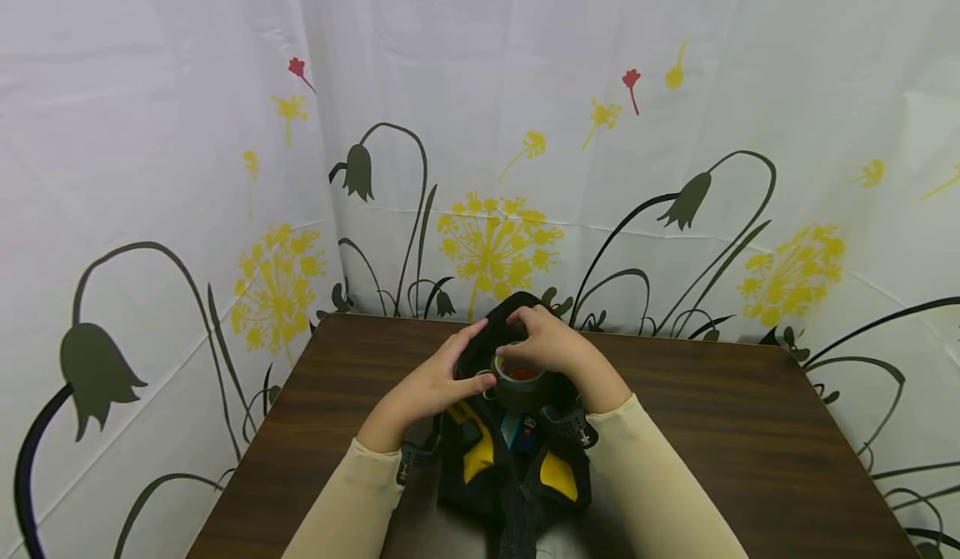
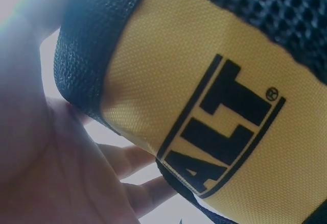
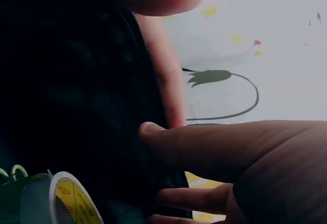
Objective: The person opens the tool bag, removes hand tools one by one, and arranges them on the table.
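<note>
A black and yellow tool bag (image 1: 478,461) stands open on the table. A roll of tape (image 1: 520,392) sits inside it, with green loops (image 3: 19,172) beside the roll. My left hand (image 1: 435,382) holds the bag's left side; in the left wrist view its fingers reach behind the yellow panel (image 2: 255,152), which bears black lettering. The right hand (image 1: 555,346) arches over the tape, thumb and index apart. Its fingers (image 3: 186,145) lie against the dark flap (image 3: 76,96) in the right wrist view. A small dark blue item (image 1: 525,436) shows below the roll.
The bag rests on a dark brown wooden table (image 1: 697,426), near its front. Behind and beside the table hangs a white curtain (image 1: 480,67) with flower prints. Black straps (image 1: 517,509) hang at the bag's near side.
</note>
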`<action>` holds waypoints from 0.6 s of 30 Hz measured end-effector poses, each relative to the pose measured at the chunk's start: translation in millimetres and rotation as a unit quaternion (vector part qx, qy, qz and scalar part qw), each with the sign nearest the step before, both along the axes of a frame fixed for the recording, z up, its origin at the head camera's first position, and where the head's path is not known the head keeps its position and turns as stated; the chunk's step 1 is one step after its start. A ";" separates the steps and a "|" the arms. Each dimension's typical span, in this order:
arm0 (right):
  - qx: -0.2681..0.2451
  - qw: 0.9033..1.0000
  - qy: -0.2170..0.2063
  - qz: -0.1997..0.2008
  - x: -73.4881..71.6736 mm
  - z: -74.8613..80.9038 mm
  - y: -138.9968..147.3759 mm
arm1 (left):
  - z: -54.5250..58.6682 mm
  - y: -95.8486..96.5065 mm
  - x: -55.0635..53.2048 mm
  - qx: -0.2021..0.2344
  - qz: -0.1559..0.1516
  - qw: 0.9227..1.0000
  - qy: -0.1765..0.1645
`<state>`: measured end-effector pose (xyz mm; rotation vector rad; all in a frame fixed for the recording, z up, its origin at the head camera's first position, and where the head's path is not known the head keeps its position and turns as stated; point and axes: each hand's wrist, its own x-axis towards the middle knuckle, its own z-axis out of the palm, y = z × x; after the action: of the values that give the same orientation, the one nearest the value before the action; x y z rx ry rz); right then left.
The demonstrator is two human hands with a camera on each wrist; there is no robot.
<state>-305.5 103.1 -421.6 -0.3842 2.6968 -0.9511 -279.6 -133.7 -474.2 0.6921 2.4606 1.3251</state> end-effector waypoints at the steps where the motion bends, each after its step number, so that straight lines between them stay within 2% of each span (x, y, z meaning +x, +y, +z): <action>1: 0.009 1.000 -0.001 0.000 0.1 -1.3 -0.3 | 0.4 -0.1 0.3 -0.001 0.000 1.000 -0.001; 9: 0.083 0.996 -0.013 -0.003 0.8 -11.8 0.6 | -0.1 -2.4 -0.5 0.001 -0.002 1.000 0.000; 18: 0.102 0.995 -0.017 -0.003 1.7 -21.1 0.8 | -1.9 -4.7 -2.1 0.002 -0.001 1.000 -0.001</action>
<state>-303.8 104.0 -442.6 -0.3139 2.7310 -0.6683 -281.8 -138.3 -476.2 0.6937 2.4550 1.3298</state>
